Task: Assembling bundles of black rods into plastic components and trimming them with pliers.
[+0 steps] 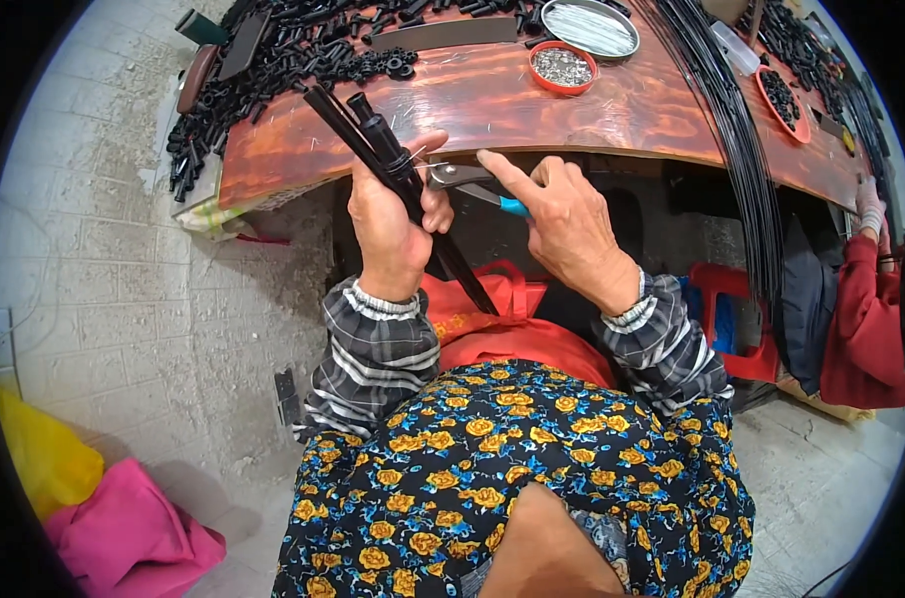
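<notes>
Left fingers [436, 210] curled round the black rods [380, 139] by the surface's [632, 120] near edge, right fingers [557, 179] gripping pliers [460, 174], forefinger [510, 179] out straight — clamping or trimming, seemingly, next calling for a steady squeeze

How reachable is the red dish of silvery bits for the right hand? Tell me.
Probably yes: mostly bare tabletop lies between the right hand and the red dish, though that hand holds a blue-handled tool.
</notes>
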`<state>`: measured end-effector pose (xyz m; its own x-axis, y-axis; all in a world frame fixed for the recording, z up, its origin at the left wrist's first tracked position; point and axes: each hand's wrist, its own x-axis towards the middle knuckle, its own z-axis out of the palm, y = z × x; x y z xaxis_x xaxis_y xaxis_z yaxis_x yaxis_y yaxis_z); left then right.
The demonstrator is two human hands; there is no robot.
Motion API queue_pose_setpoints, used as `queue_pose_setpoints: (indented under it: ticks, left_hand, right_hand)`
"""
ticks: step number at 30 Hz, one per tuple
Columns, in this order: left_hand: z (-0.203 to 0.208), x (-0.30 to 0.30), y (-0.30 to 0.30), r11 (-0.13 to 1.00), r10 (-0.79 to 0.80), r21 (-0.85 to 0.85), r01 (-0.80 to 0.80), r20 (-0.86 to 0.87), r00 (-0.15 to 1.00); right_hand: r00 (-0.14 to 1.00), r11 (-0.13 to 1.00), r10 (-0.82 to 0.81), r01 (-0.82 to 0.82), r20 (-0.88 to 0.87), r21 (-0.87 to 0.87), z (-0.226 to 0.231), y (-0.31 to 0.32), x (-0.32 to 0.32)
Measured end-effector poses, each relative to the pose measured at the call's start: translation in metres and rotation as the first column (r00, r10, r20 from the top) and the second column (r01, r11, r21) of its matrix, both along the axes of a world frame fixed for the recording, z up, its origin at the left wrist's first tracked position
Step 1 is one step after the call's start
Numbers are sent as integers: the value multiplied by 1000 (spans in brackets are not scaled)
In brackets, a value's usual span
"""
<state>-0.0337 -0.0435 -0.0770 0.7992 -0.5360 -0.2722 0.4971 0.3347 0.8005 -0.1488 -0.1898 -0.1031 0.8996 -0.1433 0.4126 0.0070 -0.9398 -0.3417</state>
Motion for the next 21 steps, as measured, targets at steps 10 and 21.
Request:
queue_pose_setpoints:
  ticks: [10, 21]
  left_hand:
    - [0, 0, -6, 999, 4, -34, -3, 35, 999]
    - [-5, -32, -3, 976, 3, -206, 67, 321, 947]
  right_hand:
    - [976, 981, -114, 140, 185, -137, -3, 0, 19]
    - [800, 778, 520, -301, -298, 551, 44, -59, 2]
